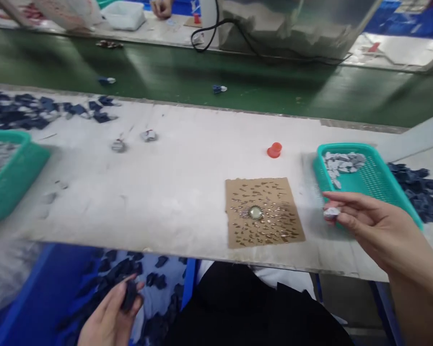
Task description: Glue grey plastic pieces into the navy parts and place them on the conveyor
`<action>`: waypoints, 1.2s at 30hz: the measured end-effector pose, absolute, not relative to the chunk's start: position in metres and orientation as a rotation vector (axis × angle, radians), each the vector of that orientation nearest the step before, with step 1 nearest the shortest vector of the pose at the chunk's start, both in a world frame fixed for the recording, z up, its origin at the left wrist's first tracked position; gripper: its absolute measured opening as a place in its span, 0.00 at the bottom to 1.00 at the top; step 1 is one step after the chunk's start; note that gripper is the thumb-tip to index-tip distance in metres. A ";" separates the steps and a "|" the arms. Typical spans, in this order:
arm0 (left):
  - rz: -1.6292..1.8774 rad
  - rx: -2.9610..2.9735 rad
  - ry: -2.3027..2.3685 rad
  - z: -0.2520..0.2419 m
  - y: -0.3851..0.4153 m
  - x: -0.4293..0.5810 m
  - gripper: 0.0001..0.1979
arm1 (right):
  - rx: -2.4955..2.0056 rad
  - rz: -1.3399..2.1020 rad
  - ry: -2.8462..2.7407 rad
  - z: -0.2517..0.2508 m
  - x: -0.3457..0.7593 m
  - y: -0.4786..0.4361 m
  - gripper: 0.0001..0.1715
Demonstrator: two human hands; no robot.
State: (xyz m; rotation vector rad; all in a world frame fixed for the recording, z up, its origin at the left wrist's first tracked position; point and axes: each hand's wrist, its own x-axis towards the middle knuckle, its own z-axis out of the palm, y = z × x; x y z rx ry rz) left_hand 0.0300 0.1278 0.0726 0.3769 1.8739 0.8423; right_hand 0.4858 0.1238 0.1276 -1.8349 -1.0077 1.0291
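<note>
Left of the cardboard (232,241) my left hand (110,312) curls round a dark piece (130,295), bin (31,310) still well stocked; right of it my right hand (378,228) pinches a whitish piece (332,212), basket (377,186) part-filled.

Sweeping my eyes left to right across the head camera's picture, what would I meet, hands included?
Green basket at the left edge → left hand holding a dark piece → cardboard sheet bearing small bits → right hand pinching a small pale piece.
</note>
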 end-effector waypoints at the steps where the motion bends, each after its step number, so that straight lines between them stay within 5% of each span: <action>1: 0.929 0.355 1.778 0.075 0.132 0.035 0.22 | -1.866 0.954 -1.109 0.125 0.476 0.129 0.19; 4: 1.043 0.440 1.457 0.087 0.151 0.071 0.25 | -1.809 0.583 -1.607 0.117 0.444 0.144 0.06; 9: 1.054 0.605 1.101 0.092 0.176 0.141 0.14 | -1.480 0.243 -2.138 0.101 0.415 0.161 0.16; 16: 1.038 0.449 0.835 0.087 0.181 0.172 0.17 | -1.501 0.473 -2.290 0.079 0.414 0.161 0.26; 22: 0.915 0.366 0.760 0.087 0.177 0.179 0.13 | -1.608 0.488 -1.907 0.103 0.411 0.150 0.17; 29: 0.660 0.192 0.667 0.090 0.176 0.187 0.21 | -1.138 0.506 -2.228 0.126 0.426 0.136 0.36; 36: 0.564 0.241 0.735 0.098 0.173 0.189 0.23 | -1.498 0.593 -2.157 0.146 0.399 0.110 0.31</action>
